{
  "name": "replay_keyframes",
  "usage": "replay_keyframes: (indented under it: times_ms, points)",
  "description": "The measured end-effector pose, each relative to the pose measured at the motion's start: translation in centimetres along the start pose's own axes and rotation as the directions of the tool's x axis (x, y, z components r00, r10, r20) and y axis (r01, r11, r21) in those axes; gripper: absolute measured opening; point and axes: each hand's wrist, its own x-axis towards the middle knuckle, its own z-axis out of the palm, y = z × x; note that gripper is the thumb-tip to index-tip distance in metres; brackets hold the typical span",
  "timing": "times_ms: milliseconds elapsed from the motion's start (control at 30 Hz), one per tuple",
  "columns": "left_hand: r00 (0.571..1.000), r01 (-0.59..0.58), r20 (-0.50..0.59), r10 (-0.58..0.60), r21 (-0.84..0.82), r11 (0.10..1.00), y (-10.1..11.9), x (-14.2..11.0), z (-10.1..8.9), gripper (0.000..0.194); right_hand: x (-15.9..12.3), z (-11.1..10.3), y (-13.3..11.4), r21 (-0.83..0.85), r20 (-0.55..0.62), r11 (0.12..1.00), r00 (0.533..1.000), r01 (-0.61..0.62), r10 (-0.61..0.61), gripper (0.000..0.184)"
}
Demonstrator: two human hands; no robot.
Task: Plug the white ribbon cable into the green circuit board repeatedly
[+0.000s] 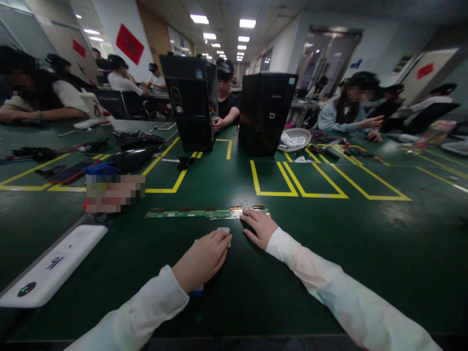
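Observation:
A long, narrow green circuit board (183, 214) with several copper-coloured tabs along its far edge lies crosswise on the table. My right hand (259, 226) rests on its right end, fingers stretched out and slightly spread. Just nearer to me than the board, my left hand (205, 256) is closed around a small whitish piece (224, 229). Most of that piece is hidden by the fingers, so its kind cannot be made out. Something blue (197, 291) shows partly from under my left wrist.
A white device (66, 265) with a round dark button lies at the left. Two black computer towers (193, 102) (268, 114) stand at the back, near a white basket (295, 140). Cables (40, 153) and tools (329, 151) lie around. Yellow tape (278, 194) marks the green table. Other people sit around.

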Motion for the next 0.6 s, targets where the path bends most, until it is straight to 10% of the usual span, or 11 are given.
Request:
replay_keyframes:
  times_ms: [600]
  points:
    - [0.991,0.095,-0.096,-0.097,-0.025,0.995,1.0,1.5,0.8,0.038,-0.3,-0.4,0.3,0.022,0.02,0.999,0.999,0.026,-0.026,0.046]
